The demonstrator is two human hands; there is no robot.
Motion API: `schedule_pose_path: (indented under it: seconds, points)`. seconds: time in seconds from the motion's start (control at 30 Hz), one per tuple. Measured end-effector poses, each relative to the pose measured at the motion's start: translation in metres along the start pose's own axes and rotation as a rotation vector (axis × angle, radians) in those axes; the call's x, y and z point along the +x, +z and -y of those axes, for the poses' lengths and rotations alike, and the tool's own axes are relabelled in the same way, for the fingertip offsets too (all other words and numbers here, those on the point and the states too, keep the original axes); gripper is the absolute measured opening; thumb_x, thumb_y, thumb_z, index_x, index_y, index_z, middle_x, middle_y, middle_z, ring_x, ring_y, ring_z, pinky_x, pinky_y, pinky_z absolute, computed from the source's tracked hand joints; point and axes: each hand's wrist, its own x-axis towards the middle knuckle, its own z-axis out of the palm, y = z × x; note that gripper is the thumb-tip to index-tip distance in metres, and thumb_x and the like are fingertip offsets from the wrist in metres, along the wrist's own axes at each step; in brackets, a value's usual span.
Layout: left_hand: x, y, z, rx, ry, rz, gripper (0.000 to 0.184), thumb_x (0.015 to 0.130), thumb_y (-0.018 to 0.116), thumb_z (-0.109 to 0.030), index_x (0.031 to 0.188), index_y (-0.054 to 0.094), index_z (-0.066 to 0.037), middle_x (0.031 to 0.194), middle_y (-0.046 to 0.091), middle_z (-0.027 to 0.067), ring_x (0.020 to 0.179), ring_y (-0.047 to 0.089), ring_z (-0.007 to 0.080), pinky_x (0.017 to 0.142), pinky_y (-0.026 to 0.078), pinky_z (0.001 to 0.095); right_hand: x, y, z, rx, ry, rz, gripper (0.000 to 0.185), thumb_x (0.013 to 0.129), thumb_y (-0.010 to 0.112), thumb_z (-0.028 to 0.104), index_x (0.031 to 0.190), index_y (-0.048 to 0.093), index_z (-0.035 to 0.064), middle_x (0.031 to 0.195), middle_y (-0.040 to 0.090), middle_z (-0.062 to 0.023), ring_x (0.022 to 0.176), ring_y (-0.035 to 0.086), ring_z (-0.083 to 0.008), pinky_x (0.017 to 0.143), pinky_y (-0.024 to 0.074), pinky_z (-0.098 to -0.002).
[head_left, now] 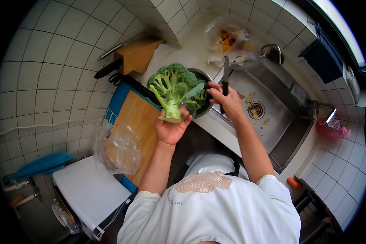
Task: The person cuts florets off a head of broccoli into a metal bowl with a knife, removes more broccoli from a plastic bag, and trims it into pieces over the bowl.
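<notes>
My left hand [171, 129] is closed round the thick stalk of a large broccoli head [173, 87], held up with its florets pointing away from me. In my right hand [227, 99] is a knife [226, 73] with a black handle, its blade pointing up and away. Behind the broccoli, a round metal pot [205, 77] stands on the counter, partly hidden, with more green broccoli pieces [197, 99] in it.
A steel sink [280, 103] on the right holds peel scraps by its drain. Left are a wooden cutting board [136, 118], a clear plastic bag [120, 150] and a knife block [138, 55]. Behind the pot lies a bag of peelings [227, 40].
</notes>
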Motion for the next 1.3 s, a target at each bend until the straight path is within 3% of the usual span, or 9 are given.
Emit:
schedule_pose_path:
  seconds: [0.1, 0.27, 0.6, 0.67, 0.8, 1.07, 1.17, 1.23, 1.3]
  points:
    - [-0.002, -0.002, 0.000, 0.033, -0.044, -0.072, 0.053, 0.087, 0.055, -0.033, 0.130, 0.042, -0.005, 0.114, 0.054, 0.0138, 0.105, 0.055, 0.0283, 0.095, 0.043, 0.0465, 0.001, 0.023, 0.007, 0.141, 0.000, 0.035, 0.035, 0.075, 0.076, 0.020, 0.069, 0.043, 0.0087, 0.103, 0.060, -0.0119, 0.074, 0.058, -0.0113, 0.063, 0.0512, -0.0255]
    - [-0.008, 0.002, -0.002, 0.274, -0.067, -0.187, 0.059, 0.082, 0.059, -0.033, 0.128, 0.041, -0.002, 0.111, 0.049, 0.0136, 0.102, 0.050, 0.0250, 0.094, 0.042, 0.0435, 0.001, 0.032, -0.003, 0.133, 0.042, 0.012, 0.038, 0.073, 0.076, 0.008, 0.070, 0.039, 0.0118, 0.069, 0.045, 0.0034, 0.062, 0.053, -0.0079, 0.057, 0.0520, -0.0249]
    - [-0.007, -0.034, -0.005, -0.012, -0.008, -0.040, 0.052, 0.079, 0.057, -0.029, 0.123, 0.047, -0.002, 0.114, 0.053, 0.0162, 0.102, 0.054, 0.0254, 0.089, 0.045, 0.0451, -0.026, 0.039, -0.019, -0.071, 0.060, -0.069, 0.037, 0.072, 0.074, 0.001, 0.067, 0.039, 0.0105, 0.072, 0.050, 0.0003, 0.064, 0.053, -0.0080, 0.055, 0.0467, -0.0228]
    - [-0.009, -0.030, -0.004, 0.109, 0.050, -0.163, 0.055, 0.078, 0.057, -0.028, 0.124, 0.046, -0.002, 0.119, 0.052, 0.0164, 0.109, 0.052, 0.0277, 0.092, 0.044, 0.0446, -0.037, 0.047, -0.026, -0.023, -0.190, 0.030, 0.037, 0.072, 0.073, 0.000, 0.064, 0.038, 0.0093, 0.069, 0.051, 0.0007, 0.066, 0.053, -0.0075, 0.058, 0.0443, -0.0217]
    - [-0.009, -0.019, 0.001, 0.105, 0.064, -0.206, 0.058, 0.075, 0.058, -0.028, 0.125, 0.044, -0.001, 0.122, 0.052, 0.0164, 0.113, 0.050, 0.0308, 0.096, 0.042, 0.0459, -0.048, 0.055, -0.043, -0.160, -0.238, 0.065, 0.020, 0.073, 0.071, 0.000, 0.070, 0.052, 0.0040, 0.064, 0.046, 0.0036, 0.067, 0.050, -0.0056, 0.062, 0.0448, -0.0223]
    - [-0.004, -0.022, 0.008, 0.179, 0.104, -0.225, 0.062, 0.068, 0.056, -0.030, 0.122, 0.046, 0.000, 0.106, 0.057, 0.0167, 0.106, 0.053, 0.0316, 0.100, 0.039, 0.0417, -0.053, 0.054, -0.048, -0.349, -0.221, 0.076, 0.016, 0.072, 0.072, 0.002, 0.077, 0.057, 0.0037, 0.062, 0.044, 0.0040, 0.060, 0.044, -0.0070, 0.058, 0.0419, -0.0226]
    - [-0.007, -0.019, 0.005, 0.181, 0.082, -0.256, 0.059, 0.067, 0.056, -0.031, 0.117, 0.048, 0.000, 0.100, 0.057, 0.0148, 0.098, 0.055, 0.0285, 0.094, 0.042, 0.0411, -0.050, 0.043, -0.048, -0.472, -0.227, 0.200, 0.020, 0.072, 0.076, 0.007, 0.077, 0.057, 0.0045, 0.062, 0.047, 0.0033, 0.058, 0.042, -0.0095, 0.056, 0.0417, -0.0250]
    - [-0.008, -0.017, -0.002, 0.193, 0.062, -0.241, 0.059, 0.067, 0.056, -0.033, 0.117, 0.048, -0.001, 0.099, 0.056, 0.0137, 0.093, 0.055, 0.0263, 0.088, 0.044, 0.0401, -0.044, 0.035, -0.045, -0.204, -0.220, 0.256, 0.026, 0.072, 0.078, 0.015, 0.076, 0.055, 0.0038, 0.063, 0.050, -0.0007, 0.056, 0.047, -0.0110, 0.054, 0.0417, -0.0289]
    - [-0.012, -0.017, -0.007, 0.205, 0.039, -0.225, 0.058, 0.067, 0.056, -0.034, 0.116, 0.048, -0.003, 0.098, 0.055, 0.0125, 0.088, 0.055, 0.0241, 0.083, 0.046, 0.0392, -0.037, 0.015, -0.030, -0.736, -0.261, 0.257, 0.028, 0.083, 0.067, 0.027, 0.081, 0.053, 0.0030, 0.067, 0.056, -0.0132, 0.061, 0.057, -0.0274, 0.057, 0.0435, -0.0347]
